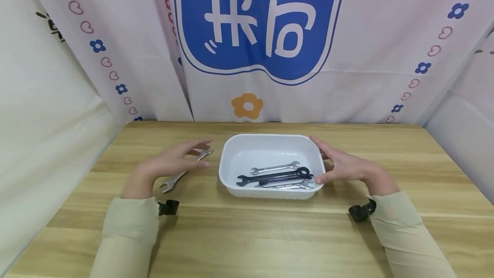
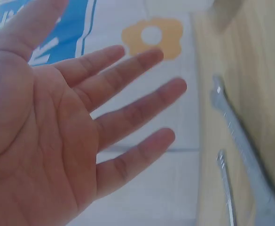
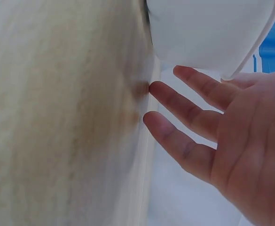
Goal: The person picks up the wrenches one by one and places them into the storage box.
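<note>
A white rectangular box [image 1: 235, 158] stands on the table, holding several wrenches. Among them are a black wrench [image 1: 266, 177] with a ring end and a silver open-ended wrench [image 1: 275, 168]. At its right end is my right hand [image 1: 349, 167], thumb near the front corner and index finger by the back corner. The right wrist view shows this hand's fingers spread and fairly straight beside the box's outer wall [image 3: 203, 37]. My left hand [image 1: 170, 161], fingers spread, hovers over a silver wrench [image 1: 175, 180]. Beside that wrench, a thinner wrench [image 2: 227, 188] shows in the left wrist view.
A wooden table [image 1: 254, 235] carries everything. Behind it hangs a printed cloth [image 1: 366, 80], with more white cloth [image 1: 50, 119] at the left side. Each wrist wears a small black camera, such as the right one [image 1: 360, 212].
</note>
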Demonstrator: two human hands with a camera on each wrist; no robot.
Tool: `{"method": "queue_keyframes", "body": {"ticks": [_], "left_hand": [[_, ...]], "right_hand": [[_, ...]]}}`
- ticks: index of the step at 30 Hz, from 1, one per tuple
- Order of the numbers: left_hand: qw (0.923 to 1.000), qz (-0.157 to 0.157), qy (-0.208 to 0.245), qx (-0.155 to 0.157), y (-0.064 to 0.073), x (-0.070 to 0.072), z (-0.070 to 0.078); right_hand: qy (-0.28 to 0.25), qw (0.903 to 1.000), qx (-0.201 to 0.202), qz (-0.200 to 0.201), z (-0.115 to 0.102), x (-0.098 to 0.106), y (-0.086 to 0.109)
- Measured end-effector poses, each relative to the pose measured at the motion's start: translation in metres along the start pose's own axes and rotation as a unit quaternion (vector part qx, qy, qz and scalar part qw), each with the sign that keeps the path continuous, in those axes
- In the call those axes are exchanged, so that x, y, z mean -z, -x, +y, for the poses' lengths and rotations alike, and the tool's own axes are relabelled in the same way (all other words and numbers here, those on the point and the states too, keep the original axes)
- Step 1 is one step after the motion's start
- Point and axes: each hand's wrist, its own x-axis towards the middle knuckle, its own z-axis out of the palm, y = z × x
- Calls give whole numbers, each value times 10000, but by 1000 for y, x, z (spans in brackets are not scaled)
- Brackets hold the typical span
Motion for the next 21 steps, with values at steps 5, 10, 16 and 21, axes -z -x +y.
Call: {"method": "queue_keyframes", "body": {"ticks": [5,10,16,21], "left_hand": [[9974,339,-569,292,8,9,-7],[9959,282,-805,310,5,12,-12],[9958,249,-767,426,-2,8,-24],[9949,264,-903,357,-14,5,-40]], "right_hand": [[-23,10000,18,-13,1,2,0],[46,10000,65,1,2,2,1],[10,9999,113,-23,2,2,0],[2,10000,65,-3,2,2,0]]}}
